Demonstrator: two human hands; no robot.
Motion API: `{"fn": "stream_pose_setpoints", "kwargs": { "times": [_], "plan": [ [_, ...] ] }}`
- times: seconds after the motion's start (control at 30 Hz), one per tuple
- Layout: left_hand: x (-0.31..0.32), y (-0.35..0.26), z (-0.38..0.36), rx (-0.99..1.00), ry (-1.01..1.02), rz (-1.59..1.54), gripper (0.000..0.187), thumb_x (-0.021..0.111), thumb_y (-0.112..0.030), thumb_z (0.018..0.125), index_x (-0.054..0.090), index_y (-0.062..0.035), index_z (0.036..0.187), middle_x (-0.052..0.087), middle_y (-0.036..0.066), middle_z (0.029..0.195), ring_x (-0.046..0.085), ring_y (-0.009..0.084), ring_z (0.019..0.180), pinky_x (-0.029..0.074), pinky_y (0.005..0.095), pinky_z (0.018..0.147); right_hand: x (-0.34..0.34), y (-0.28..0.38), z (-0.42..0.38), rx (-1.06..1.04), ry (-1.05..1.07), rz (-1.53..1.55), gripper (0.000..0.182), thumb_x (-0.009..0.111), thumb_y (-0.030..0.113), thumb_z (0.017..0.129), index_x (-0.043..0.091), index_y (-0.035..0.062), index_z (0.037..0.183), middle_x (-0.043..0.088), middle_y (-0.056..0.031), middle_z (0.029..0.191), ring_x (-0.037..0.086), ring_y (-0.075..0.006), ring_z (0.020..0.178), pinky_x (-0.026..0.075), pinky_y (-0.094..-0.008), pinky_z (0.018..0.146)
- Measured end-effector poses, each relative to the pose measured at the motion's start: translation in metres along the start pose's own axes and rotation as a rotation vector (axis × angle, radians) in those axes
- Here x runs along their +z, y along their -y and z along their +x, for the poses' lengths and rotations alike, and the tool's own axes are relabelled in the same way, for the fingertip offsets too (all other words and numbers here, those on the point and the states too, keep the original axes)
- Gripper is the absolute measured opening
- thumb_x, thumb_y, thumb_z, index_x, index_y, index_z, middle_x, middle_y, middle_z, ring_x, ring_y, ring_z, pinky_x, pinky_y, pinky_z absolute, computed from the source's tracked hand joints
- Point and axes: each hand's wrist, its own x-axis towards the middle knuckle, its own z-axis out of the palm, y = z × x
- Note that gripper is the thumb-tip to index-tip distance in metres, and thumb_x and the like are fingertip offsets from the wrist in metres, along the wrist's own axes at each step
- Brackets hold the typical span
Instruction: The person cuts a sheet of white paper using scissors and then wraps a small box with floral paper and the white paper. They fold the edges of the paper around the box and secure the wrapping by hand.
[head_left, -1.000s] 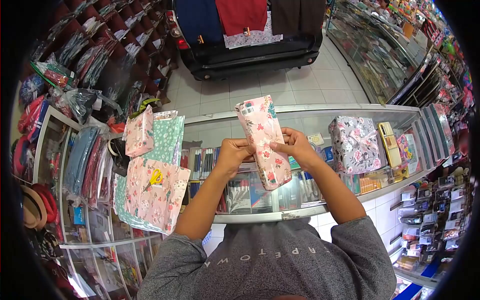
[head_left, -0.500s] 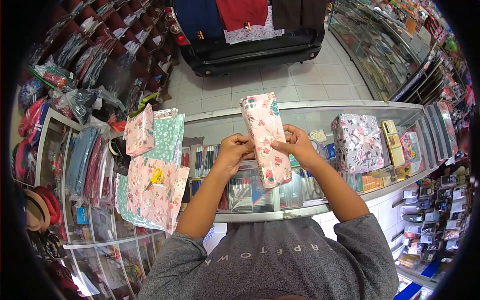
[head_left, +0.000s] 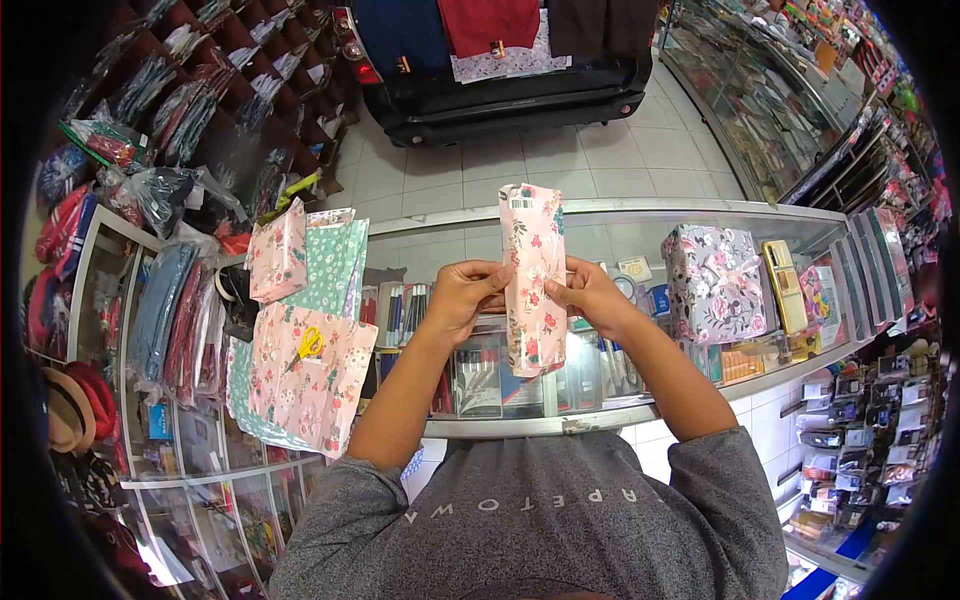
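Between my hands, above the glass counter, is a long gift-wrapped package (head_left: 538, 250) in pink floral paper, standing lengthwise away from me. A barcode label shows near its far end. My left hand (head_left: 468, 298) grips its left edge with thumb and fingers. On the opposite edge, my right hand (head_left: 592, 297) holds it, the thumb pressed on the top face. What lies under the package is hidden.
The glass display counter (head_left: 640, 207) runs beneath. A grey floral gift box (head_left: 715, 285) and a gold box (head_left: 785, 285) stand right. Left are yellow scissors (head_left: 307, 345) on wrapping paper (head_left: 330, 395) and a smaller pink package (head_left: 277, 255). Beyond sits a black car rear (head_left: 500, 110).
The package has turned slightly so that it lies straighter, its far end shifting right and its near end left. Both hands keep their hold.
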Motion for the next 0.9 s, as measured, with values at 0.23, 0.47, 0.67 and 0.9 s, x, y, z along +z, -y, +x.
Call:
{"fn": "stream_pose_setpoints", "kwargs": {
  "times": [0.23,0.47,0.67,0.9],
  "plan": [
    [0.006,-0.001,-0.001,-0.007,-0.011,0.003,0.021,0.08,-0.01,0.09,0.073,0.0059,0.101,0.074,0.016,0.095,0.075,0.0209,0.08,0.065,0.0318,0.071,0.01,0.003,-0.003,-0.106,-0.116,0.024,0.073,0.078,0.013,0.091,0.039,0.0006,0.152,0.07,-0.0121,0.122,0.071,-0.0147,0.099,0.059,-0.0276,0.074],
    [0.004,-0.005,0.002,-0.107,0.03,-0.065,0.025,0.077,-0.018,0.093,0.071,0.002,0.107,0.074,0.012,0.098,0.074,0.0193,0.083,0.063,0.0315,0.073,0.004,0.003,-0.001,-0.09,-0.014,0.121,0.075,0.077,0.011,0.091,0.036,-0.0009,0.153,0.069,-0.0128,0.122,0.072,-0.0168,0.102,0.062,-0.0308,0.082],
    [0.007,-0.004,0.002,-0.12,0.047,-0.125,0.026,0.076,-0.02,0.094,0.07,0.0014,0.107,0.074,0.013,0.1,0.074,0.0205,0.082,0.063,0.0318,0.071,0.002,0.002,0.001,-0.143,0.025,0.186,0.076,0.077,0.01,0.091,0.034,-0.0018,0.153,0.069,-0.0147,0.121,0.072,-0.0173,0.103,0.063,-0.0318,0.083],
    [0.008,-0.004,-0.001,0.014,-0.01,-0.014,0.02,0.077,-0.012,0.092,0.072,0.0063,0.099,0.074,0.015,0.094,0.075,0.0211,0.079,0.066,0.0333,0.069,0.012,-0.003,0.002,-0.228,-0.202,-0.062,0.075,0.079,0.01,0.089,0.038,-0.0042,0.15,0.067,-0.0158,0.123,0.069,-0.0147,0.101,0.06,-0.0288,0.081]
  ]
}}
